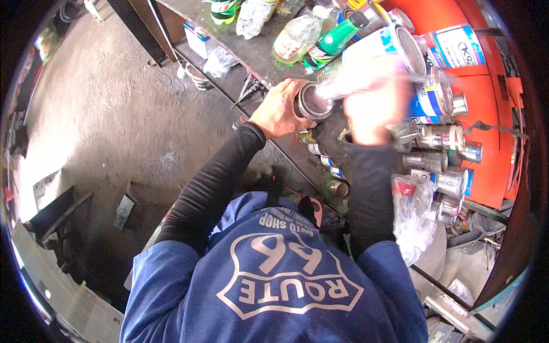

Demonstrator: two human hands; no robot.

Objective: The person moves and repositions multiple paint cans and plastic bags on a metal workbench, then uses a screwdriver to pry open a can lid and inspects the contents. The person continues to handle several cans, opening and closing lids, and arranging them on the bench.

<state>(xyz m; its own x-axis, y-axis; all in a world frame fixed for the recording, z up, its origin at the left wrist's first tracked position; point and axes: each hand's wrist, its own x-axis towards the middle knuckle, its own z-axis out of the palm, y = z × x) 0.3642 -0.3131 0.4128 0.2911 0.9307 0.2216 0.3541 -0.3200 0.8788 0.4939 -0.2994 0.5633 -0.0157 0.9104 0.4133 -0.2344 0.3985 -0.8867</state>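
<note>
My left hand [278, 110] is closed around the side of a small open metal can [316, 108] over the dark workbench [260, 54]. The can's mouth is tilted toward me, and its inside looks greyish. My right hand [374, 108], smeared by motion, is just to the right of the can. Its fingers look closed on a pale, blurred object [334, 87] that reaches to the can's mouth. A faint light streak also extends to the right of this hand. What kind of object it is cannot be made out.
Beyond my hands stand a clear bottle [297, 39], a green bottle [338, 41] and a large white can [407, 48]. Several metal cans [440, 137] line an orange-red panel [486, 154]. A clear plastic bag [413, 220] hangs at the right. A small bucket [198, 78] sits on the floor.
</note>
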